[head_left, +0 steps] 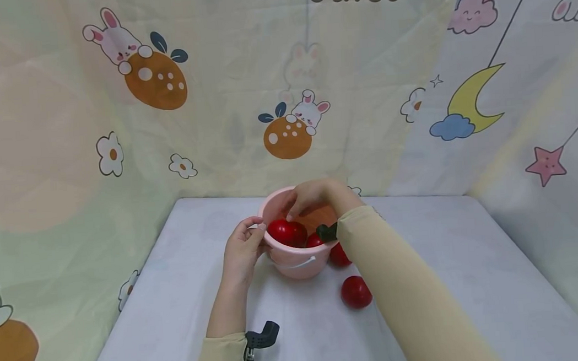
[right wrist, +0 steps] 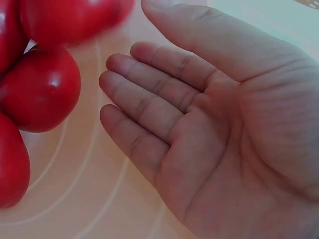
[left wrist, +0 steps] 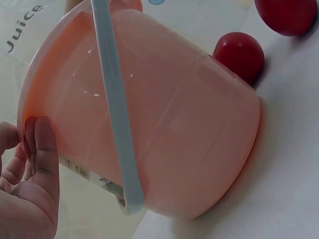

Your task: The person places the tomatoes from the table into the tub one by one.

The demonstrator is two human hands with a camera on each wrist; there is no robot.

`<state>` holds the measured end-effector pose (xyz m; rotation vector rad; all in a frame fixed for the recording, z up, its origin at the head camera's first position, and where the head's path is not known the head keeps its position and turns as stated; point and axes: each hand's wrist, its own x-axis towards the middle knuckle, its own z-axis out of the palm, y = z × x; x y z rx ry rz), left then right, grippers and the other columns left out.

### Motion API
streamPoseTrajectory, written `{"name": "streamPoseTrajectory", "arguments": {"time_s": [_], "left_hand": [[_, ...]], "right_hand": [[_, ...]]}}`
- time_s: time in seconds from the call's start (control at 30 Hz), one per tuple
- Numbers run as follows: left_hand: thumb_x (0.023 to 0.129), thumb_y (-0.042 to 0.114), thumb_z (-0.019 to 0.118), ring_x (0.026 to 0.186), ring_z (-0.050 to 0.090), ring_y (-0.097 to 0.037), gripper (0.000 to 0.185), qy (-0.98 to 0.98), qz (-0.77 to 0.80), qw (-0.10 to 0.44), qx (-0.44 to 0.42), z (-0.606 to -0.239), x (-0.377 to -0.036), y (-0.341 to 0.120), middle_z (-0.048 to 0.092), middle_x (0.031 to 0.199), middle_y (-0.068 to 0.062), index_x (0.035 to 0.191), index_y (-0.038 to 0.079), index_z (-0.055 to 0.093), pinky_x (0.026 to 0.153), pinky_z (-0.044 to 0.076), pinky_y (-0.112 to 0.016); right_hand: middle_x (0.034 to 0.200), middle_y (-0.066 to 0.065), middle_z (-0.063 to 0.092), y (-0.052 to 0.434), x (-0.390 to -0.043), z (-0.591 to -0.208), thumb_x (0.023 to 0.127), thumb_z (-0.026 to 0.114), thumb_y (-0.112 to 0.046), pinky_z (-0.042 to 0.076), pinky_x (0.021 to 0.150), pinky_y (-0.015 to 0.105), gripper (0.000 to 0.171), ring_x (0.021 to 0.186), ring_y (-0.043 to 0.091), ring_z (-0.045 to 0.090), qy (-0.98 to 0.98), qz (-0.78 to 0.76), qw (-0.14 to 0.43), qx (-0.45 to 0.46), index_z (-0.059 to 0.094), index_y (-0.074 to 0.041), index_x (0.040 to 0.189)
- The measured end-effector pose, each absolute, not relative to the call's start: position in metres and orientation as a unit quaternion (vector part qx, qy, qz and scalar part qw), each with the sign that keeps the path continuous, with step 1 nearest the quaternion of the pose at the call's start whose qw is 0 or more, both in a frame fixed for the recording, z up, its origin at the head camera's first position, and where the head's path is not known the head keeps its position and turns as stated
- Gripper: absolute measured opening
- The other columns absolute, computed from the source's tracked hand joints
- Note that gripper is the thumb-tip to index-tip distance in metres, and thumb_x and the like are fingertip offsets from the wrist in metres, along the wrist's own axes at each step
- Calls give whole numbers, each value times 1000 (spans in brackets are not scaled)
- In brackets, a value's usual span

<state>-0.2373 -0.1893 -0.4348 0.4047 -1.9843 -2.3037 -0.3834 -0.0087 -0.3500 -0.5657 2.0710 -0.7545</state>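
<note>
A pink bucket stands on the table, tilted slightly towards me, with several glossy red round fruits inside. My left hand pinches the bucket's rim at its left side; the left wrist view shows thumb and fingers on either side of that rim. Inside the bucket is my right hand. In the right wrist view its palm and fingers are extended and hold nothing. Red fruits lie just beyond the fingertips, and the topmost one is blurred.
One red fruit sits on the white table in front of the bucket. Another fruit is close against the bucket's right side, partly behind my sleeve. The bucket's pale handle hangs down its side. A printed cloth rises behind the table.
</note>
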Motion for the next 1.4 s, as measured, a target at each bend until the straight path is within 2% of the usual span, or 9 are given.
{"name": "streamPoseTrajectory", "arguments": {"time_s": [0.27,0.43,0.67,0.87,1.03,1.23,1.4], "left_hand": [[94,27,67,87,69,-26,25,-643,-754,39,126,-434,-236,-187,64,100,-13,119,25,63,81,60,-31],[94,28,67,88,68,-25,25,-644,-754,35,126,-434,-236,-186,63,100,-13,119,25,63,82,60,-31],[95,28,67,87,68,-25,26,-647,-751,33,128,-434,-236,-186,64,98,-12,120,24,63,81,60,-30],[95,26,67,86,68,-23,25,-645,-752,36,129,-435,-237,-188,63,98,-11,119,23,63,80,60,-30],[95,25,66,87,68,-24,25,-646,-753,39,124,-436,-235,-190,63,100,-12,120,22,63,80,60,-30],[95,25,66,87,68,-24,26,-645,-753,38,124,-437,-237,-189,64,101,-12,120,23,63,81,60,-30],[95,25,66,87,69,-23,26,-647,-752,40,122,-437,-238,-190,64,103,-14,121,23,63,81,60,-29]], "right_hand": [[127,0,64,-7,-385,-351,87,75,-22,44,111,45,45,125,23,54,829,-298,414,-228,63,-18,130],[129,-2,62,-7,-381,-347,87,75,-23,46,108,45,44,127,24,52,837,-291,403,-227,63,-23,130],[131,-4,60,-7,-373,-331,90,72,-27,50,104,46,41,127,22,52,852,-275,364,-256,64,-30,130],[133,-5,59,0,-370,-318,91,71,-31,52,101,46,42,129,21,47,865,-258,335,-270,63,-28,132],[133,-7,61,19,-372,-311,91,69,-37,51,101,49,45,131,20,46,871,-252,315,-283,60,-29,134],[141,1,58,49,-356,-298,91,68,-39,46,106,54,51,131,20,51,866,-273,293,-300,56,-26,139],[144,3,55,81,-337,-287,90,69,-39,48,105,50,50,134,24,51,863,-290,270,-314,56,-29,138]]}}
